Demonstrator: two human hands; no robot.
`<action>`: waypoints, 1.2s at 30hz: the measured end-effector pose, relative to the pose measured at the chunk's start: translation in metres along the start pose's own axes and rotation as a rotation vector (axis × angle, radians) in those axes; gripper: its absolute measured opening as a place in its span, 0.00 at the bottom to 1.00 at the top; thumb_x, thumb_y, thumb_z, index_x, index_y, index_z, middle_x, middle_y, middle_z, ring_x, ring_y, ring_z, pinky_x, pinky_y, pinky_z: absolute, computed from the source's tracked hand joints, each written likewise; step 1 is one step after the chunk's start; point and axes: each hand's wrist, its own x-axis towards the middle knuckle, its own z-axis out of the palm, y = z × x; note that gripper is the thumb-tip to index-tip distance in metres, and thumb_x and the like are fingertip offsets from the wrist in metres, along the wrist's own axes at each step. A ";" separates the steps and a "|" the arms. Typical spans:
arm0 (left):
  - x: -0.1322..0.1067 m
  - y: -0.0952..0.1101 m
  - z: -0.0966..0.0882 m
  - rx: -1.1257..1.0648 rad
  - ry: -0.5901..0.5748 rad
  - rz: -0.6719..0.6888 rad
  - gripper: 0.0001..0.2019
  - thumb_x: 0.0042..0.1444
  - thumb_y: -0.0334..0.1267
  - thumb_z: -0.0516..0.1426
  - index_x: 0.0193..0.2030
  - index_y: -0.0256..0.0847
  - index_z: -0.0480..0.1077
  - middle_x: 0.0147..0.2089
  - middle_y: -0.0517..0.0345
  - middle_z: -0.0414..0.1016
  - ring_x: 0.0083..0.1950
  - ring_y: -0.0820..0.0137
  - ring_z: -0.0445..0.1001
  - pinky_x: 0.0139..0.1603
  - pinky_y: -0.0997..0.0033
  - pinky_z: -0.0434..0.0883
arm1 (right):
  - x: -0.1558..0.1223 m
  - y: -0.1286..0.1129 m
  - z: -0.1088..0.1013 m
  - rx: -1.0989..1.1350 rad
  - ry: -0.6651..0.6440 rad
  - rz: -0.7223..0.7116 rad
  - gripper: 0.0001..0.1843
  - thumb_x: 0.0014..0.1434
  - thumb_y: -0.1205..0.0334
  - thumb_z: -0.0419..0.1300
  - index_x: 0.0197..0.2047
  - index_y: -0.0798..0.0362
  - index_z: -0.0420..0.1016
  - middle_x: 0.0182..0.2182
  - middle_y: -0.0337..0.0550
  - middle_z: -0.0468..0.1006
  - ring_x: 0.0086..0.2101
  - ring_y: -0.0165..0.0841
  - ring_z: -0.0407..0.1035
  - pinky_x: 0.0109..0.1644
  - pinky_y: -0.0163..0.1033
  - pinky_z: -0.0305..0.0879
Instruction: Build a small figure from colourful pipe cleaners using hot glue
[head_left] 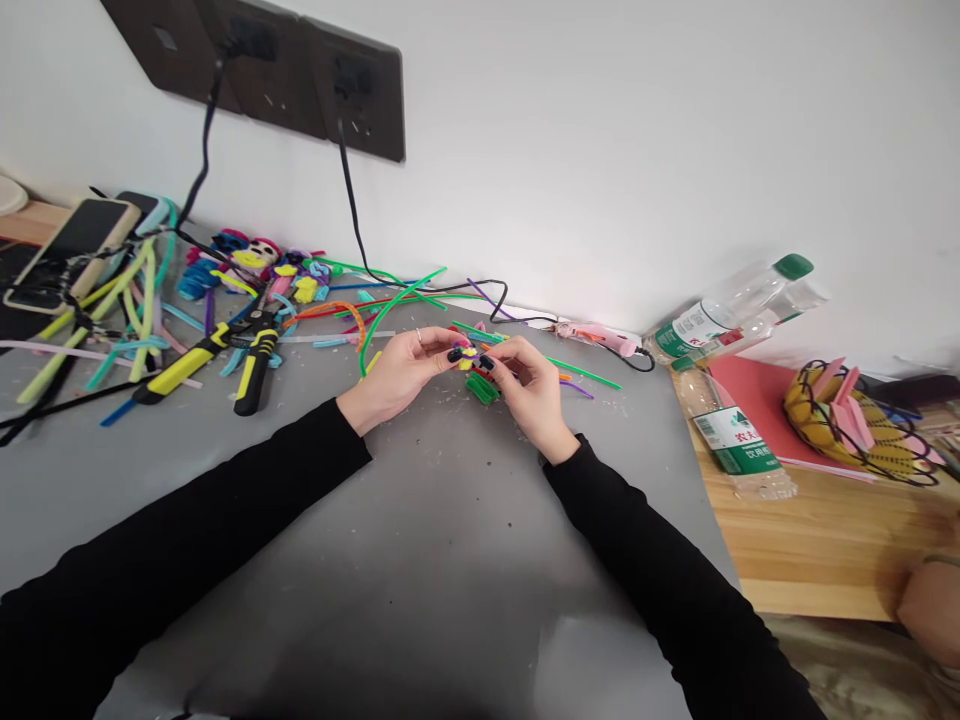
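Observation:
Both of my hands meet over the grey mat near its far edge. My left hand pinches a small pipe-cleaner figure of yellow, purple and pink. My right hand grips the same figure from the other side, fingers curled, above its green lower part. Loose green pipe cleaners lie just beyond my hands.
Yellow-and-black pliers and many coloured pipe cleaners lie at the left, with finished figures and phones behind. Black cables run from wall sockets. A pink glue gun, plastic bottles and a red book are at the right.

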 end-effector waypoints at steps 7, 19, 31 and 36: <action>-0.002 0.002 0.002 0.019 -0.062 -0.045 0.20 0.44 0.51 0.75 0.36 0.40 0.80 0.40 0.53 0.83 0.44 0.64 0.79 0.52 0.59 0.76 | 0.002 0.007 -0.001 0.127 0.004 0.088 0.10 0.61 0.52 0.68 0.35 0.50 0.79 0.34 0.41 0.78 0.36 0.32 0.72 0.40 0.40 0.70; -0.004 0.003 0.003 -0.053 -0.094 -0.116 0.17 0.43 0.47 0.76 0.36 0.41 0.82 0.37 0.55 0.83 0.40 0.67 0.79 0.51 0.60 0.77 | 0.002 0.014 -0.001 0.181 -0.035 0.119 0.16 0.58 0.46 0.69 0.35 0.49 0.76 0.34 0.40 0.78 0.36 0.33 0.73 0.41 0.41 0.72; -0.004 0.001 0.002 -0.008 -0.097 -0.027 0.16 0.47 0.49 0.74 0.41 0.45 0.85 0.47 0.50 0.85 0.49 0.62 0.80 0.58 0.57 0.75 | 0.001 0.015 0.002 0.217 -0.007 0.151 0.19 0.57 0.44 0.70 0.38 0.49 0.72 0.36 0.40 0.77 0.38 0.33 0.74 0.45 0.41 0.74; -0.003 -0.001 0.001 0.020 -0.096 -0.014 0.17 0.49 0.50 0.73 0.43 0.45 0.85 0.49 0.48 0.84 0.52 0.59 0.79 0.58 0.56 0.75 | 0.001 0.014 0.002 0.206 0.001 0.131 0.19 0.58 0.46 0.70 0.38 0.48 0.68 0.36 0.39 0.75 0.38 0.32 0.73 0.44 0.40 0.73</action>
